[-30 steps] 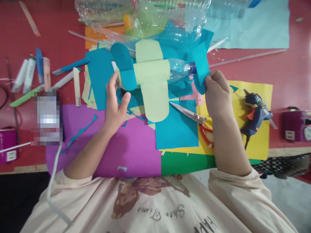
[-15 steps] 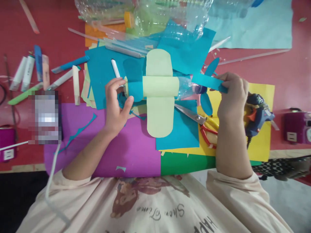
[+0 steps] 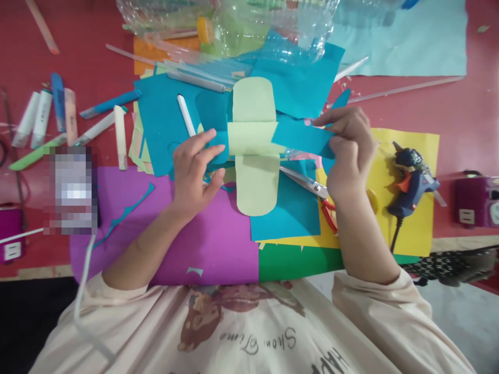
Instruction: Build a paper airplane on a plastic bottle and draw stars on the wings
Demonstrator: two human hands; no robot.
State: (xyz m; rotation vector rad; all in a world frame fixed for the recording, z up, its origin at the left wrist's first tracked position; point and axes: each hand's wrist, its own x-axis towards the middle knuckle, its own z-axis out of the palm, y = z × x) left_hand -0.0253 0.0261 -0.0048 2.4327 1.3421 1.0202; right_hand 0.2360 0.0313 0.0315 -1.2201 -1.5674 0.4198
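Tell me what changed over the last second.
The right hand swung its teal paper blade leftward, over the nose of the bottle plane. The left hand kept hold of the tail, its fingers now laid flatter across it. Scissors and glue gun stayed put.

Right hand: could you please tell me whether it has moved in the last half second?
Yes. The right hand has shifted left, away from the glue gun it overlapped before, holding a teal paper piece.

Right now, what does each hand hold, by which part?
Left hand grips the bottle plane by its tail end; right hand pinches the teal paper blade.
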